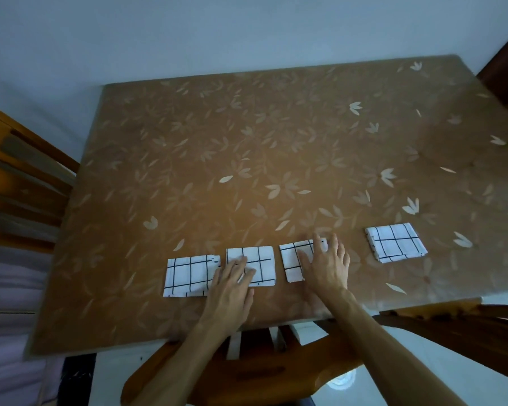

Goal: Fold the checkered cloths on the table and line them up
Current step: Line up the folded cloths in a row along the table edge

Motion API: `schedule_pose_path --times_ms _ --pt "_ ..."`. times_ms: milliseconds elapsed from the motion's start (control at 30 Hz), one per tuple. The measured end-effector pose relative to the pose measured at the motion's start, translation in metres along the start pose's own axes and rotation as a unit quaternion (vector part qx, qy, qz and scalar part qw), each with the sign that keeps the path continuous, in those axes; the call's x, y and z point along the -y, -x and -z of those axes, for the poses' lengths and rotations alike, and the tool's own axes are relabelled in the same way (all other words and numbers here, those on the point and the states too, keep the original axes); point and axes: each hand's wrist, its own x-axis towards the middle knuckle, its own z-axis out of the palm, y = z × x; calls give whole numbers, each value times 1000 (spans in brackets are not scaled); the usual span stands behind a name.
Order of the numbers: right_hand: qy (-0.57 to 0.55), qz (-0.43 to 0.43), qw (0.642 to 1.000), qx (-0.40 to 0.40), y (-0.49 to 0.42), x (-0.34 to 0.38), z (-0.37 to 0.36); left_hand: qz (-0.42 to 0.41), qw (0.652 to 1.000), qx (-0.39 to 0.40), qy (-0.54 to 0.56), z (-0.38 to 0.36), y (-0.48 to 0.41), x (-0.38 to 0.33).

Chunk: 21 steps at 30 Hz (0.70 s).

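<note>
Cloths of white fabric crossed by thin black grid lines, four in all and each folded into a small square, lay in a row near the front edge of a brown table [247, 142] covered in a pale leaf pattern. The leftmost cloth [188, 275] and the second cloth [260, 260] sat just beside each other, nearly touching. The third cloth [291, 259] lay near the second, with a narrow strip of bare table between them. The fourth cloth [395, 243] lay well apart to the right, slightly farther back and a little askew. The left hand [232, 284] rested flat on the second cloth's lower left part, fingers straight and released, gripping nothing. The right hand [326, 266] lay on the right half of the third cloth, fingers spread and straight. A slatted wooden chair [18, 186] stood at the table's left side.
</note>
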Motion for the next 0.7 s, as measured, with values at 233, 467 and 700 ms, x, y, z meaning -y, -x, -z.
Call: schedule_pose_path --times_ms 233,467,700 --pt "-45 -71 994 -72 -50 -108 41 -34 998 -14 54 4 -53 -64" --pt "5 -93 995 32 -65 -169 48 -21 998 63 16 -25 -88 -129" --pt "11 -54 997 49 -38 -127 35 -14 998 65 2 -26 -86 -131"
